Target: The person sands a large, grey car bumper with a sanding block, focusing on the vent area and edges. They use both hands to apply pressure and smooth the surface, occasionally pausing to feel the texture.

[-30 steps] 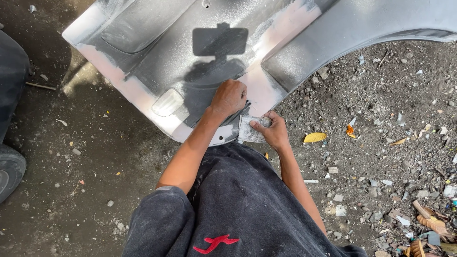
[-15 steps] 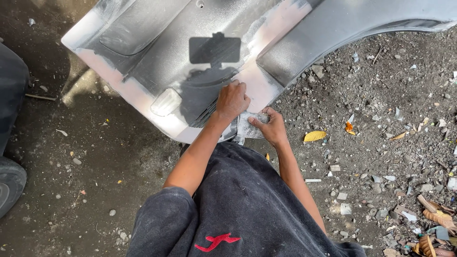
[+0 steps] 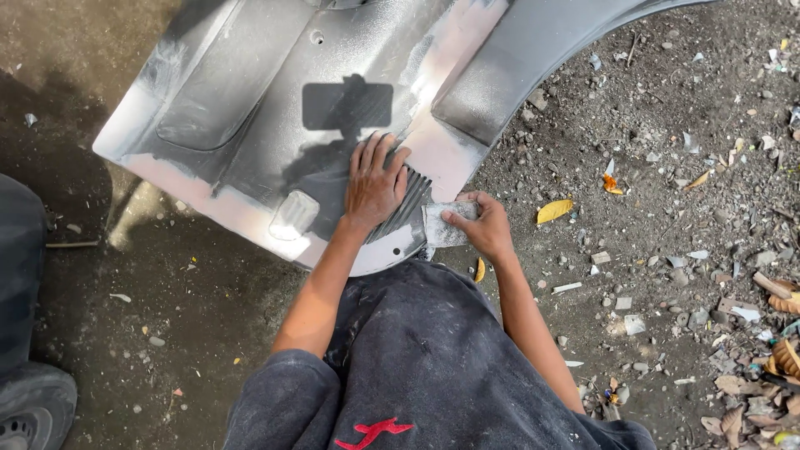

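Observation:
A large grey car body panel [image 3: 250,100] lies on the dirt ground in front of me, with pale sanded patches along its near edge. My left hand [image 3: 373,185] lies flat on it, fingers spread, beside a ribbed strip [image 3: 408,208]. My right hand [image 3: 482,225] pinches a small grey piece of sandpaper [image 3: 442,225] against the panel's near edge, just right of the ribbed strip. The shadow of my head camera falls on the panel above my left hand.
Dark trousers cover my knees [image 3: 417,367] at the bottom. A tyre [image 3: 33,408] and a dark shape sit at the left edge. Stones, dry leaves [image 3: 554,211] and scraps litter the ground to the right.
The view has shifted so the panel sits higher and closer. My left hand has spread flat on the panel, and my right hand has moved the sandpaper a little to the right.

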